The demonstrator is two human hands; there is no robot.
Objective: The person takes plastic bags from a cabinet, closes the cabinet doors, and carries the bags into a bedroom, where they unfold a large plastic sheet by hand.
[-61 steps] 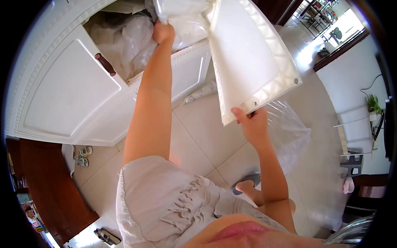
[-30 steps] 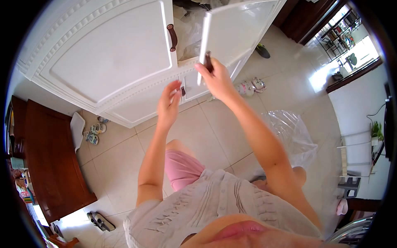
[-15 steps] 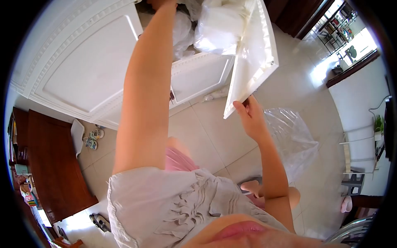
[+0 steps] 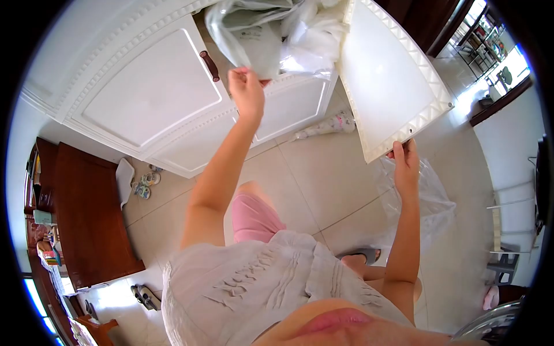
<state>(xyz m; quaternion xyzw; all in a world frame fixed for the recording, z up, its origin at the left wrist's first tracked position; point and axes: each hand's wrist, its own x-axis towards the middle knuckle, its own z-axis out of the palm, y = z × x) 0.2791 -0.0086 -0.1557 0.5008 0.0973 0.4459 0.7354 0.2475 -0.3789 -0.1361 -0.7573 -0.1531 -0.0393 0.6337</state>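
My left hand (image 4: 247, 95) is closed at the mouth of the open cupboard, its fingers pinching the edge of a clear plastic bag (image 4: 222, 32). The bag stretches from the fingers back up into the compartment. Behind it sit more bundled white plastic bags (image 4: 314, 40), their contents hard to make out. My right hand (image 4: 407, 164) grips the lower free edge of the white cupboard door (image 4: 386, 63), which stands swung open to the right, with the thumb on its inner face.
A closed white door with a dark handle (image 4: 209, 66) lies left of the opening. On the tiled floor are a clear plastic sheet (image 4: 427, 202), a patterned wrapped bundle (image 4: 332, 126) and several shoes (image 4: 144, 183). A brown wooden cabinet (image 4: 89, 213) stands at left, a grey stool (image 4: 504, 266) at right.
My left hand has come back out of the cupboard toward me, drawing the plastic bag forward. My right hand has moved right with the door, which is open wider.
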